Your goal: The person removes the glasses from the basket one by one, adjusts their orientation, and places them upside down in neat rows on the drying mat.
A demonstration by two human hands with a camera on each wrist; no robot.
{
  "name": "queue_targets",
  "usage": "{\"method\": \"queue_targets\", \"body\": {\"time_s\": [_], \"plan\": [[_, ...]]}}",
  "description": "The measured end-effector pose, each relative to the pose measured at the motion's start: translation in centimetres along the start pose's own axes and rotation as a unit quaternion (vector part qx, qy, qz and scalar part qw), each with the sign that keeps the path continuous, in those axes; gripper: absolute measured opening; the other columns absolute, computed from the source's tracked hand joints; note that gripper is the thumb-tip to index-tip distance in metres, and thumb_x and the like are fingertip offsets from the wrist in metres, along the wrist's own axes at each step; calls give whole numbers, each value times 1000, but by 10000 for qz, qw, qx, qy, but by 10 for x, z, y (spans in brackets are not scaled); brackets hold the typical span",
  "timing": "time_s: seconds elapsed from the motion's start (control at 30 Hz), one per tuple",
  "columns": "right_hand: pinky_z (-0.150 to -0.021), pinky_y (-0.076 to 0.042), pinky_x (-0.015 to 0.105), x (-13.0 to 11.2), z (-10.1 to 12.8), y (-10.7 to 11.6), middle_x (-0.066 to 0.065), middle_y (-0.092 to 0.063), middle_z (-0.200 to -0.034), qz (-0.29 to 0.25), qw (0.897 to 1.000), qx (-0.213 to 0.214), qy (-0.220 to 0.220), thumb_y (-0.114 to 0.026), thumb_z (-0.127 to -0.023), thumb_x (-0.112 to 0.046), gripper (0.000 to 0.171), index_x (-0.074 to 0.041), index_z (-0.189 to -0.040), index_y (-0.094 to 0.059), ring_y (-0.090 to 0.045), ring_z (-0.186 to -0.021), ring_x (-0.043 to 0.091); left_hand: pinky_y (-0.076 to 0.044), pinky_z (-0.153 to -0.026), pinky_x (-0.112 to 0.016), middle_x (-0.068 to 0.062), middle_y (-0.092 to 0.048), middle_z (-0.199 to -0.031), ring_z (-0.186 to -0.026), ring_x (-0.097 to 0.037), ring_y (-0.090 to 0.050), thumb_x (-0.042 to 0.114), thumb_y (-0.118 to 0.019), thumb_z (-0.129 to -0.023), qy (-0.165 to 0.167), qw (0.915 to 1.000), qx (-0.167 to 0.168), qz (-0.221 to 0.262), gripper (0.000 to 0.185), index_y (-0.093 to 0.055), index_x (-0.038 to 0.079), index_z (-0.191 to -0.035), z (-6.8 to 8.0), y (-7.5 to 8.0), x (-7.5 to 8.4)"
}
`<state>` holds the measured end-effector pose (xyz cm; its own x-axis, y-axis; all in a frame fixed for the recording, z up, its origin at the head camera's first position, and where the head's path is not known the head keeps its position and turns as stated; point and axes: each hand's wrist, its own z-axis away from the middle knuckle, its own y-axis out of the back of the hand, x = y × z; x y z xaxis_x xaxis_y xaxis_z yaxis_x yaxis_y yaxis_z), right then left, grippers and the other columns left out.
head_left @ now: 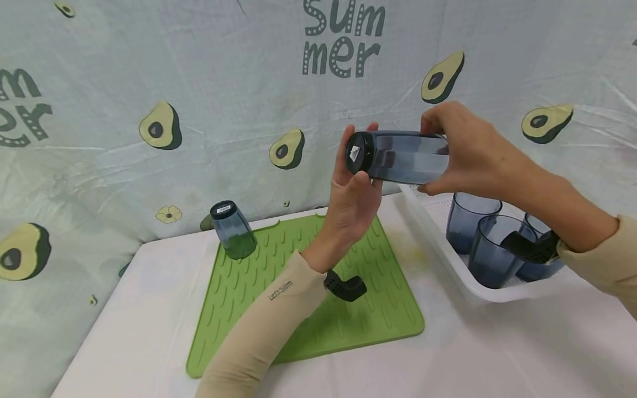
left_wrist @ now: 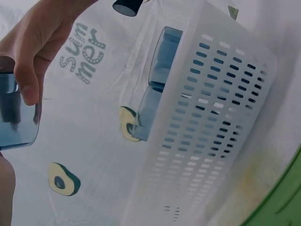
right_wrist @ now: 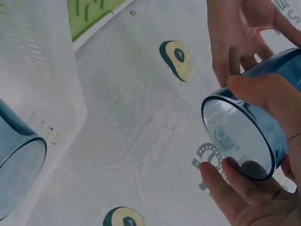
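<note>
- Blue tumbler (head_left: 405,156) held sideways in mid-air, above the gap between green mat (head_left: 249,276) and white basket (head_left: 438,232).
- Right hand (head_left: 473,152) wrapped round the open rim end, thumb and fingers curled on the wall; left hand (head_left: 353,193) cupping the dark base, fingers curved against it.
- Best done by keeping both grips firm while turning mouth-down; smooth plastic likely slippery.
- Worth aiming for a bare patch of mat, well apart from the inverted tumbler (head_left: 233,229) already standing there.
- Sensible to lower level so the rim lands flat across the ridges, not tilted.
- More tumblers (head_left: 473,221) waiting upright in the basket.
</note>
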<state>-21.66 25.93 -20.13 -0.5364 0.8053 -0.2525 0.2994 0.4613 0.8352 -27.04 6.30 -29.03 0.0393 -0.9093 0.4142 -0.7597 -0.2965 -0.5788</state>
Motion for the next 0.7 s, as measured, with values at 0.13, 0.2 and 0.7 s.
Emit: {"method": "queue_targets", "body": {"time_s": [0.13,0.2,0.7], "plan": [[-76,-52,42,-3,0,0,18,-58,-121,-233,9997,32,-103,-100,-56,-13,96,0,-132,-43,-58,-103,31,-31,-114,-28,-4,-39,-154,-139,-18,-37,24,-91,-75,-124,9981,-430,-424,75,-59,39,-141,-2,-1,8],[-78,-53,43,-4,0,-1,17,-60,-120,-378,9991,-44,-166,-101,-55,-15,97,-2,-132,-43,-61,-106,32,-33,-112,-28,-3,-43,-151,-139,-18,-38,24,-91,-75,-141,9960,-548,-694,74,-59,40,-140,-4,-2,12],[-102,-49,60,-11,0,-12,21,-59,-123,-834,9957,-390,-35,-96,-64,-3,90,1,-134,-39,-61,-120,41,-44,-110,-34,-6,-56,-144,-142,-31,-44,11,-92,-73,-233,9756,-1079,-1900,73,-62,26,-137,-9,-13,28]]}}
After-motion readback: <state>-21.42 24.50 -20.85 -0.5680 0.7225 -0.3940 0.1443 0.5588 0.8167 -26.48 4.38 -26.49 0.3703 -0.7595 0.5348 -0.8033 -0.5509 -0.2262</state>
